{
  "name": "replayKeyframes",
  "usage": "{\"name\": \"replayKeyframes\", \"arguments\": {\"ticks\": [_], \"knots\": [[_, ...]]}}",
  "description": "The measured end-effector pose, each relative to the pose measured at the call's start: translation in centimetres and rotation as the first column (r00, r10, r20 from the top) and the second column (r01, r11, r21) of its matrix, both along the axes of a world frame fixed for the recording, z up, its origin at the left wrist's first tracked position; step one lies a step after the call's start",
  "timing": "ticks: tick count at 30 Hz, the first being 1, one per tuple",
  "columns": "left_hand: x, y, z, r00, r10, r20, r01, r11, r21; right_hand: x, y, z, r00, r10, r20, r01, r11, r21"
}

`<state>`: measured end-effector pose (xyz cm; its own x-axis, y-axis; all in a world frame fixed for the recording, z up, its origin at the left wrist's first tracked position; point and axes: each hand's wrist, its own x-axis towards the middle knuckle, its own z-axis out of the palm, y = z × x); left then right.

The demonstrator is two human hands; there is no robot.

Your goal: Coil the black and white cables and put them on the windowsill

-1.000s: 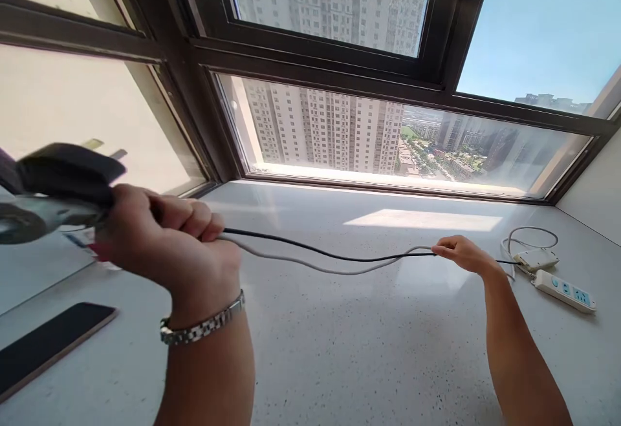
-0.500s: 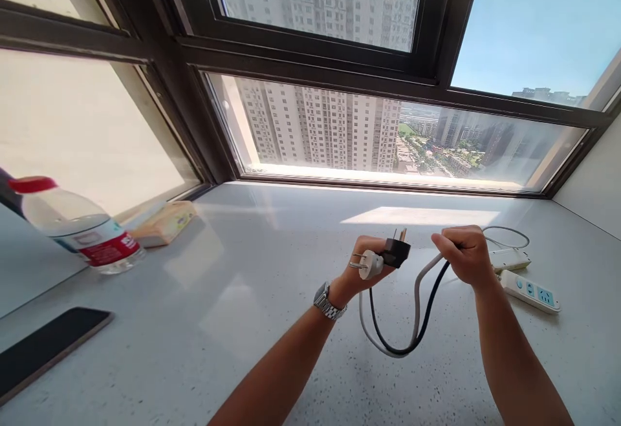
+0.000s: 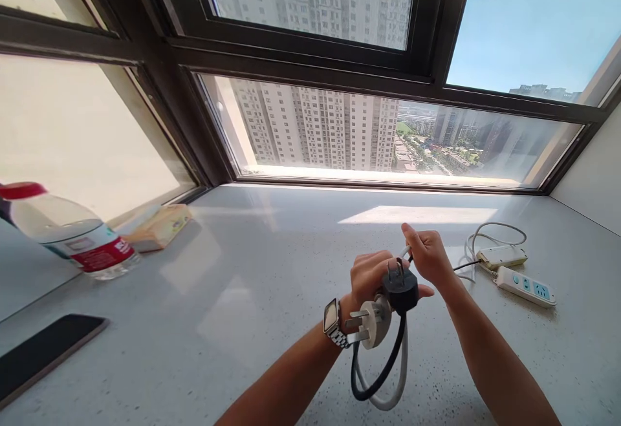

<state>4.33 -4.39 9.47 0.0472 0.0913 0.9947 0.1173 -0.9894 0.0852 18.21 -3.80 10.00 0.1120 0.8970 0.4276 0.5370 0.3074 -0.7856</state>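
My left hand [image 3: 369, 277] is closed around the plug ends of two power cords, its thumb sticking out to the right. A black plug [image 3: 400, 289] and a white plug [image 3: 374, 324] hang at its near side, prongs showing. Below them the black cord [image 3: 361, 395] and the white cord [image 3: 388, 405] droop together in a loop. Close by on the right, my right hand [image 3: 429, 255] grips both cords, thumb pointing up. Behind it, on the counter, lie a white power strip [image 3: 526, 287] with blue sockets and a second power strip [image 3: 502, 256].
A water bottle [image 3: 72, 232] with a red cap stands at the left, beside a tissue pack [image 3: 162, 227]. A dark phone [image 3: 48, 355] lies on the speckled white counter [image 3: 218, 361]. Along the back runs a dark window frame [image 3: 310, 64].
My right hand has moved left, near my left hand. My left hand has turned, bringing the plugs lower and nearer. The cord loop hangs lower and further left.
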Motion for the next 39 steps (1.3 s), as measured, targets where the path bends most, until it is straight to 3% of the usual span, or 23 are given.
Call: {"name": "replayKeyframes", "arguments": {"ticks": [4, 10, 12, 16, 20, 24, 26, 29, 33, 35, 36, 39], "knots": [[-1.2, 0.3, 0.2, 1.0, -0.006, -0.024, 0.004, 0.998, -0.07, 0.2, 1.4, -1.1, 0.998, -0.014, 0.056, 0.018, 0.997, -0.08], [-1.1, 0.5, 1.1, 0.999, -0.024, -0.031, 0.015, 0.965, -0.26, -0.3, 2.2, -2.4, 0.987, 0.141, 0.073, -0.125, 0.974, -0.188], [-0.9, 0.9, 1.4, 0.992, -0.123, -0.012, 0.114, 0.946, -0.304, -0.5, 2.1, -2.7, 0.98, 0.188, 0.063, -0.172, 0.965, -0.197], [-0.8, 1.6, 0.9, 0.906, -0.422, -0.006, 0.376, 0.813, -0.444, -0.6, 1.9, -2.9, 0.973, 0.227, -0.044, -0.232, 0.955, -0.184], [-0.7, 1.4, 0.4, 0.871, -0.489, 0.041, 0.434, 0.727, -0.532, -0.9, 1.5, -2.7, 0.966, 0.19, -0.179, -0.216, 0.966, -0.141], [0.0, 1.2, 0.1, 0.799, -0.572, 0.183, 0.574, 0.636, -0.516, -1.2, 1.3, -2.5, 0.935, 0.217, -0.28, -0.259, 0.958, -0.122], [0.4, 1.4, -0.2, 0.768, -0.585, 0.259, 0.627, 0.607, -0.489, -1.2, 1.3, -2.6, 0.896, 0.298, -0.329, -0.353, 0.927, -0.122], [0.5, 1.7, -0.4, 0.751, -0.566, 0.339, 0.653, 0.559, -0.511, -0.7, 1.4, -2.5, 0.811, 0.483, -0.33, -0.55, 0.822, -0.147], [-1.1, 1.5, 1.4, 0.691, -0.482, 0.539, 0.723, 0.454, -0.521, 1.5, 2.0, -2.5, 0.725, 0.658, -0.204, -0.671, 0.611, -0.42], [-2.7, 1.3, 3.2, 0.665, -0.401, 0.63, 0.739, 0.472, -0.48, 3.0, 2.7, -3.0, 0.726, 0.673, -0.142, -0.618, 0.547, -0.565], [-3.7, 1.2, 4.1, 0.659, -0.353, 0.664, 0.731, 0.507, -0.456, 3.8, 3.2, -3.5, 0.747, 0.657, -0.104, -0.571, 0.554, -0.606], [-6.5, 0.7, 6.6, 0.653, -0.204, 0.73, 0.652, 0.641, -0.405, 5.8, 4.5, -5.2, 0.837, 0.547, 0.029, -0.412, 0.662, -0.626]]}}
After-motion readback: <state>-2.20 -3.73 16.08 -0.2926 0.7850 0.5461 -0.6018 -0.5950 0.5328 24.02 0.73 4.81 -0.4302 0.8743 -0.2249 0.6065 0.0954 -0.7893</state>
